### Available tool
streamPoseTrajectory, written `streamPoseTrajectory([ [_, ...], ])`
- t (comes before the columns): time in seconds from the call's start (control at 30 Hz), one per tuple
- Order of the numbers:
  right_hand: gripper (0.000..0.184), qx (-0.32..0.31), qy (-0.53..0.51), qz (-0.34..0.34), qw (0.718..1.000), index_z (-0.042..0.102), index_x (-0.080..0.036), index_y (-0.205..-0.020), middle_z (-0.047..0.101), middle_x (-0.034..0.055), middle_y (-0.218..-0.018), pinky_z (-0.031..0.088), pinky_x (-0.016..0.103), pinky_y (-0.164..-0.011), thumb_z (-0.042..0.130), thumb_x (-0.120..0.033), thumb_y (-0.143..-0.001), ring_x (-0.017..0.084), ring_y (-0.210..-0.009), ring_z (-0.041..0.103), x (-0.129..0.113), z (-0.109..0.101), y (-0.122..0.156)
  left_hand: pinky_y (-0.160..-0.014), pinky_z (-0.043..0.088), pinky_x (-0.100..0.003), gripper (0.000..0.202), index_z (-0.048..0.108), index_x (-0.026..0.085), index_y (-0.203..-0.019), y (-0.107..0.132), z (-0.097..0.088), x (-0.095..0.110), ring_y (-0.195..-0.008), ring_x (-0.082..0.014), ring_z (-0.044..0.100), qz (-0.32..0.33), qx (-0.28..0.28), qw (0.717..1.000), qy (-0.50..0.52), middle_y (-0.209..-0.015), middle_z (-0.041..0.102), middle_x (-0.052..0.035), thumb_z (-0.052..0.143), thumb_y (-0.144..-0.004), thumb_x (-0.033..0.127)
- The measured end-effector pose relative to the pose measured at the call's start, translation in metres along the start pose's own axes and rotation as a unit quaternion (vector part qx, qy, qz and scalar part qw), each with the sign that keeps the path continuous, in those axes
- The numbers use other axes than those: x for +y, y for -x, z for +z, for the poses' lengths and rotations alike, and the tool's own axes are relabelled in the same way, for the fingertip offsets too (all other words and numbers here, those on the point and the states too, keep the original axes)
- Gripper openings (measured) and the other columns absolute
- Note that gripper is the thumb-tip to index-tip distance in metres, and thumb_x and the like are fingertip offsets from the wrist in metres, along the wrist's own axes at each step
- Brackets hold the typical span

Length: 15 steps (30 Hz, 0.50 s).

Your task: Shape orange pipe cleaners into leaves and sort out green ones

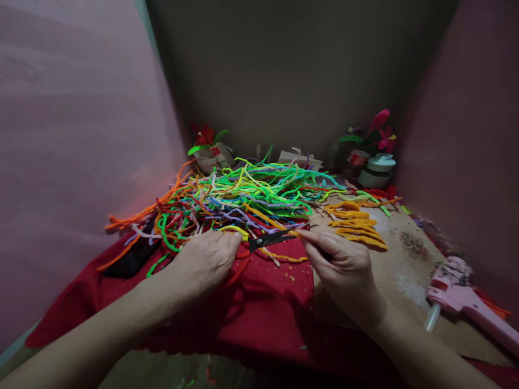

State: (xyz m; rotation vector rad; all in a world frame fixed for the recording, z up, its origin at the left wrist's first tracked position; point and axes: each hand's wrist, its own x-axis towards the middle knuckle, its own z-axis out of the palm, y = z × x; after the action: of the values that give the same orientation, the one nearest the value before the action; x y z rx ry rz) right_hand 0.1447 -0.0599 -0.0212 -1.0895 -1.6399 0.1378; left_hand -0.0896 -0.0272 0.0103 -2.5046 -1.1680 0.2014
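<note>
My left hand (213,254) is closed around the handles of a pair of scissors (263,241), with yellow and red handle loops and dark blades pointing right. The blades are slightly parted. At their tips, my right hand (343,270) pinches a short orange piece of pipe cleaner (295,233), mostly hidden by the fingers. A large heap of coloured pipe cleaners (259,189) lies just beyond both hands. To the right of the blades, several folded orange pipe cleaner pieces (359,229) are laid in a row.
A red cloth (275,302) covers the table, with a brown board (399,270) on its right. A pink glue gun (462,297) rests on the board. Behind are a lidded jar (377,172) and pink flowers (383,132). A dark flat object (130,256) lies left. Walls enclose the sides.
</note>
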Motion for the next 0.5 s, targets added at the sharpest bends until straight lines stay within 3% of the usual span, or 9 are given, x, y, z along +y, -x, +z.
streamPoseTrajectory([
  [0.23,0.022,-0.012,0.013,-0.013,1.000,0.070,-0.021,-0.091,0.071,0.0032,-0.076,0.052,0.025,-0.064,0.052,-0.015,-0.080,0.015,-0.066,0.066,0.0004,-0.0007,0.0014,-0.067,0.045,-0.034,0.021,0.054,0.014,-0.091,-0.0009,-0.0054,0.0006,-0.073,-0.0211,0.057,0.007,-0.020,1.000,-0.005,-0.083,0.062,-0.0089,0.035,-0.083,0.009],
  [0.5,0.017,-0.027,-0.051,0.079,0.995,0.071,-0.020,-0.083,0.071,0.0013,-0.073,0.051,0.023,-0.059,0.055,-0.015,-0.077,0.014,-0.063,0.065,-0.0069,-0.0020,-0.0017,-0.068,0.045,-0.035,0.023,0.053,0.015,-0.092,0.0003,0.0036,0.0000,-0.073,-0.0214,0.058,0.020,0.013,0.999,-0.021,-0.082,0.062,-0.0077,0.034,-0.081,0.006],
])
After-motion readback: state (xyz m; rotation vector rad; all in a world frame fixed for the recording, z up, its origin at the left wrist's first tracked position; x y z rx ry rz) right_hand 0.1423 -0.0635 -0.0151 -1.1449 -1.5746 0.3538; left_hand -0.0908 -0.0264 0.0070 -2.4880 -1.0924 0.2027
